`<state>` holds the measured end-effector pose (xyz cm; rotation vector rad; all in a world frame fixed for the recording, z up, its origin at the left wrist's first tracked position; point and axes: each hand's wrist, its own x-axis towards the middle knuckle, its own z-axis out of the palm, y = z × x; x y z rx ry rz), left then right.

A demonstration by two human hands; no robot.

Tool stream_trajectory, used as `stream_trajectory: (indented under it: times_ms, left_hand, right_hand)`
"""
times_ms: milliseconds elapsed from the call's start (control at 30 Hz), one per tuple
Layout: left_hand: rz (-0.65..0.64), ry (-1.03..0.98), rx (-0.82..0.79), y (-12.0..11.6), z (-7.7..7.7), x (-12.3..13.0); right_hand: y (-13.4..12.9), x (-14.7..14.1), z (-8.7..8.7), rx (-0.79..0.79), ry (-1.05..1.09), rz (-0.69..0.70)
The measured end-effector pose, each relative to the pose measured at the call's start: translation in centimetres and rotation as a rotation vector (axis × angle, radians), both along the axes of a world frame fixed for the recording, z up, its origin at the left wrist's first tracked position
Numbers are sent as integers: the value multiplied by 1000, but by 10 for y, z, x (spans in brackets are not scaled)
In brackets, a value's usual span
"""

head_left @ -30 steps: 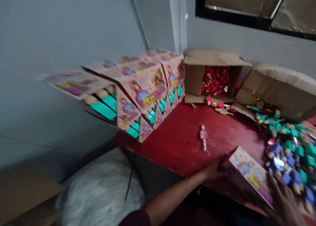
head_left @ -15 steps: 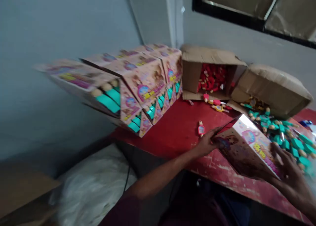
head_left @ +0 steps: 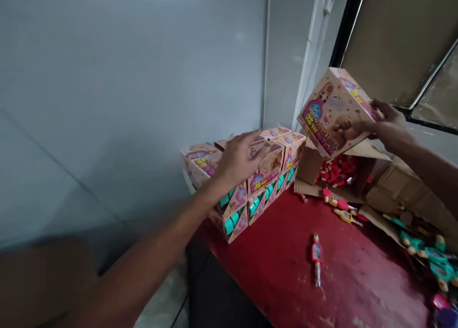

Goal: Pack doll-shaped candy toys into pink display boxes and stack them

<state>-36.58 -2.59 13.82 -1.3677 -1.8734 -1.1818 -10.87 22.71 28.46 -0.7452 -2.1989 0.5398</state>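
The left hand (head_left: 238, 158) lies palm down at the centre of the frame, its fingers spread and resting on the top of a stack (head_left: 275, 175) of glossy pink cardboard cartons, without a visible grip. The cartons are wedge-shaped, stacked in a block with teal-dressed dolls showing through their clear windows. The right hand (head_left: 391, 125), at the upper right, has its fingers curled around one edge of a matching carton (head_left: 334, 113) and holds it tilted in the air, above an open corrugated box (head_left: 307, 168) and just right of the stack. Inside the box lies a tangled heap of red dolls (head_left: 336, 170). A torn brown cardboard flap (head_left: 404, 189) sags to its right, with teal dolls (head_left: 425, 254) spilling in a loose pile toward the lower right corner. The stack and box stand on a red table (head_left: 358, 280) with a scuffed, chipped painted top. A single doll (head_left: 317, 254) in a red dress lies alone on it, well apart from the pile, and two more dolls (head_left: 339, 205) rest just in front of the box. A smooth grey wall (head_left: 125, 79) fills the upper left, and a dark-framed window (head_left: 393, 41) sits at the upper right.
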Motion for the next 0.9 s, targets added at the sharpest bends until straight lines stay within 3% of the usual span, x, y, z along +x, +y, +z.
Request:
stream_trajectory:
  times_ms: [100,167,300,433,633,733,900]
  left_hand:
    - [201,124,-182,-50,-36,-33]
    - [285,184,-256,-67,-63,-48]
    - [286,277,-264,-74,-101,-61]
    - [299,291,-185,-71,-113,-64]
    - [283,270,-144,-77,-120,-66]
    - [272,255,-186,-81,-120,-67]
    - [274,271,-187,-83,-120,-69]
  right_hand:
    - [41,-84,19,-17,20,-10]
    - [67,-135,27,-18,-26,3]
    - [106,-215,33,-2,-113,33]
    - [125,-270,30,-43,-183,51]
    - [138,-313,8,-103,-257,85]
    - [141,-318,1,-135,-252,95]
    - [145,-318,3,-167,-267,143]
